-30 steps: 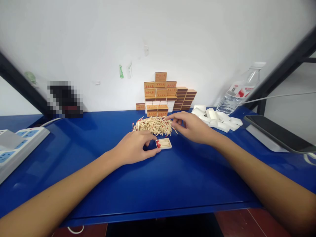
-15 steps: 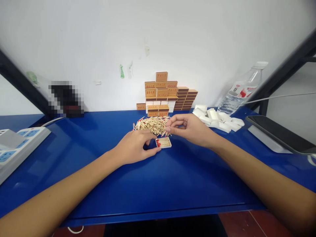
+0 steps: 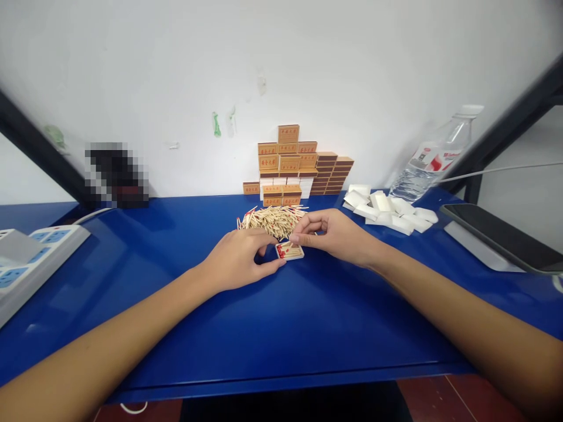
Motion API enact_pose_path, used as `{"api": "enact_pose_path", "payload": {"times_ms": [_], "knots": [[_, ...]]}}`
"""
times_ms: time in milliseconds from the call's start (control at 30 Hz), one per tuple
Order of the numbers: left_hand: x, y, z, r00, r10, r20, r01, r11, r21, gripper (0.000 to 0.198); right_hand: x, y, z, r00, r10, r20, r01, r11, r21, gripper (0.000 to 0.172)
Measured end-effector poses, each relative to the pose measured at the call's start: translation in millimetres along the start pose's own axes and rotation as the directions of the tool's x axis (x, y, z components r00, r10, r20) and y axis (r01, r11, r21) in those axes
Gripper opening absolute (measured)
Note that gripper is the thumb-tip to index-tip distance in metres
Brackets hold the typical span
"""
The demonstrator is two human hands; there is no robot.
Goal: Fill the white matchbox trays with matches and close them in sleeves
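Observation:
A small white matchbox tray [image 3: 291,251] partly filled with red-tipped matches lies on the blue table [image 3: 281,328]. My left hand [image 3: 240,258] curls round its left end, thumb and fingers touching it. My right hand [image 3: 334,233] is pinched just above the tray's far right corner, with matches between its fingertips. Right behind the tray lies a loose pile of matches [image 3: 272,220].
Stacked brown matchboxes [image 3: 292,167] stand against the wall. Empty white trays [image 3: 389,210] lie to the right, beside a water bottle [image 3: 433,158]. A phone on a white stand [image 3: 501,237] is at far right. A power strip [image 3: 26,261] sits at far left.
My right hand has come from the match pile toward me and down to the tray, carrying matches. My left hand has stayed on the tray.

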State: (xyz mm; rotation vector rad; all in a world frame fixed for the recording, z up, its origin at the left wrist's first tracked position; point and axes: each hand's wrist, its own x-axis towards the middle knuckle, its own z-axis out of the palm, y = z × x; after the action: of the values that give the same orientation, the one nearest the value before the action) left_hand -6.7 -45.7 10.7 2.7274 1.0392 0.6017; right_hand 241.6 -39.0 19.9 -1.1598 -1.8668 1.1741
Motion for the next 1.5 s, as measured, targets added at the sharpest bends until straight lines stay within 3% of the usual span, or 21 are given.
{"api": "enact_pose_path", "payload": {"times_ms": [333, 633, 1033, 1200, 1500], "knots": [[-0.2, 0.3, -0.4, 1.0, 0.007, 0.0, -0.007, 1.0, 0.004, 0.025, -1.7, 5.6, 4.0, 0.997, -0.026, 0.076, 0.028, 0.999, -0.021, 0.027], [-0.4, -0.5, 1.0, 1.0, 0.014, -0.005, -0.014, 1.0, 0.007, 0.026, -2.4, 3.9, 5.0, 0.997, -0.014, 0.077, 0.016, 1.0, -0.015, 0.03], [-0.8, -0.9, 1.3, 1.0, 0.018, -0.005, -0.018, 1.0, 0.017, 0.027, -4.8, -0.1, 1.9, 0.994, -0.077, 0.083, 0.094, 0.969, -0.227, 0.02], [-0.2, -0.2, -0.1, 1.0, 0.017, 0.002, -0.017, 1.0, 0.018, 0.026, -4.2, -2.2, -2.3, 0.993, -0.069, 0.097, 0.09, 0.967, -0.24, 0.023], [-1.5, -1.0, 1.0, 1.0, 0.02, -0.004, -0.02, 1.0, 0.005, 0.025, -4.5, -1.7, -8.1, 0.975, -0.13, 0.18, 0.187, 0.918, -0.35, 0.016]]}}
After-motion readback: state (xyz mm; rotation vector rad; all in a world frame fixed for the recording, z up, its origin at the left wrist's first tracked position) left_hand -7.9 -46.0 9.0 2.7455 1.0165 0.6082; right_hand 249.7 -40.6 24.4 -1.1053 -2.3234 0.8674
